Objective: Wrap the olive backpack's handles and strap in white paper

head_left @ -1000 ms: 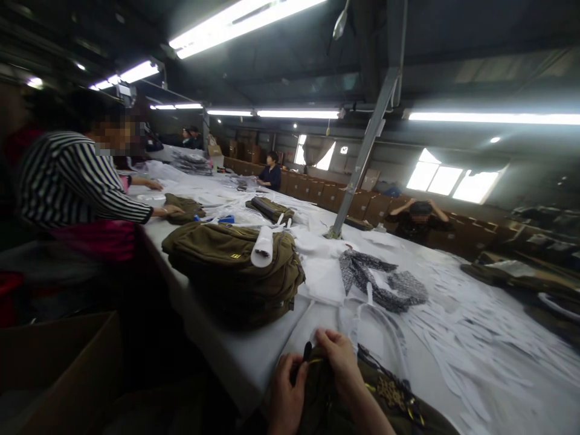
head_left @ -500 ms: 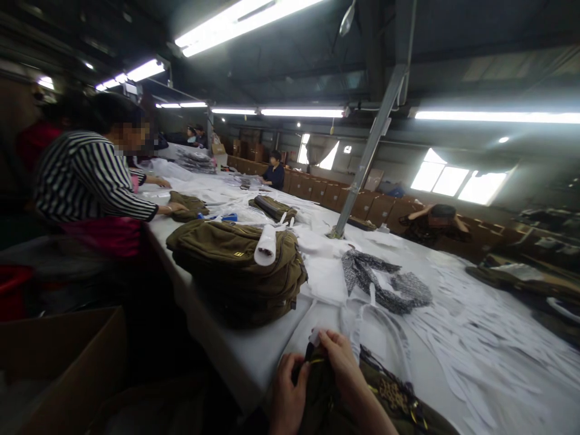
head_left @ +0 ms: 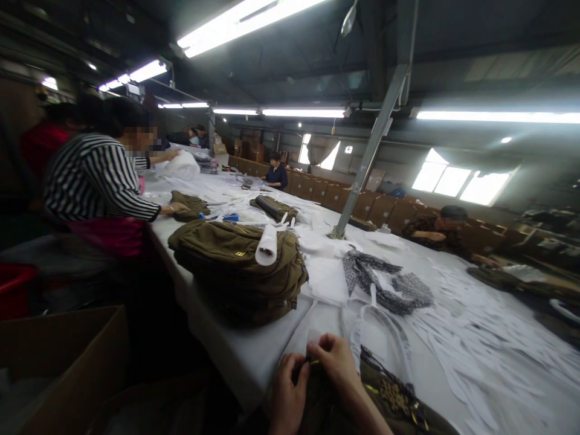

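Note:
At the table's near edge, an olive bag (head_left: 408,402) with yellow zipper pulls lies under my hands. My left hand (head_left: 289,386) is closed in a pinch at the bag's dark edge, near a yellow pull. Right beside it, my right hand (head_left: 336,362) pinches a small, thin white piece (head_left: 313,336), paper or film, against the same spot. The fingertips hide the exact contact. Beyond my hands stands a stack of olive backpacks (head_left: 235,266), with a roll of white sheet (head_left: 266,244) on its front side.
The long white table (head_left: 254,362) carries a grey patterned cloth (head_left: 389,284) and many white strips (head_left: 489,338). A metal post (head_left: 371,157) rises from it. Cardboard box (head_left: 63,362) at lower left. A co-worker in stripes (head_left: 104,181) touches another olive bag (head_left: 190,205).
My right fingers have curled in closer to my left hand over the white piece. The striped co-worker has lifted white sheeting; the person at far right has lowered their arms.

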### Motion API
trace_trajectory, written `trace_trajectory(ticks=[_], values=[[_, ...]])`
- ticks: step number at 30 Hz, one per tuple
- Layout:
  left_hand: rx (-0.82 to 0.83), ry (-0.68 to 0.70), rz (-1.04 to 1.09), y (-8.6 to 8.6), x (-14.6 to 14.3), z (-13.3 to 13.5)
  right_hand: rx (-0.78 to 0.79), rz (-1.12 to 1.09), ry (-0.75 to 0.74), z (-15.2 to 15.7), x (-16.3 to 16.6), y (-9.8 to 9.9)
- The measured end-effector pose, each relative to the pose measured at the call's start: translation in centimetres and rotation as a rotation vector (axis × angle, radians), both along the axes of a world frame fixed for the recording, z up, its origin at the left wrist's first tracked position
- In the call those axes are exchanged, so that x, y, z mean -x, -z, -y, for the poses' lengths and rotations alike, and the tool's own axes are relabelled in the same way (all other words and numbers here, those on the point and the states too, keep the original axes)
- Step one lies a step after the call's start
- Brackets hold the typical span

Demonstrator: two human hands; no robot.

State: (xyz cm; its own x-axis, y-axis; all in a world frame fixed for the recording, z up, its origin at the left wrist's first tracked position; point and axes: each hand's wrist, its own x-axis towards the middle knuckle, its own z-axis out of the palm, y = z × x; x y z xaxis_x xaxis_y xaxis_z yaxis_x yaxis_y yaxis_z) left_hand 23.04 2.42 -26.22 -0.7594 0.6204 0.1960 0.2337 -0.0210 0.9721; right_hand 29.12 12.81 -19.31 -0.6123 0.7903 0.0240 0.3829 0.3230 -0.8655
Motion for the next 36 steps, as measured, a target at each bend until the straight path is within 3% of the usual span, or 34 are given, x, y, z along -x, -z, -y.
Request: trace_trajectory(ticks=[7,11,17,21,27,36], values=[[0.005,0.005,0.035,-0.1,0.1,-0.1,-0.098,0.006,-0.235,0.1,-1.0,-0.5],[-0.022,0.03,0.11,-0.2,0.0,0.1,-0.201,0.066,-0.202,-0.1,-1.3,0.4],[-0.121,0.119,0.452,-1.2,1.1,0.5,-0.269,0.1,-0.15,-0.1,-1.2,1.4],[-0.061,0.158,0.353,-1.3,2.2,0.2,-0.241,0.069,-0.197,0.1,-1.4,0.8],[-0.039,0.021,0.317,-0.3,2.5,0.1,-0.162,0.019,-0.204,-0.1,-1.9,0.4],[-0.037,0.099,0.259,0.3,2.5,0.2,-0.086,0.029,-0.272,0.3,-1.4,-0.5]])
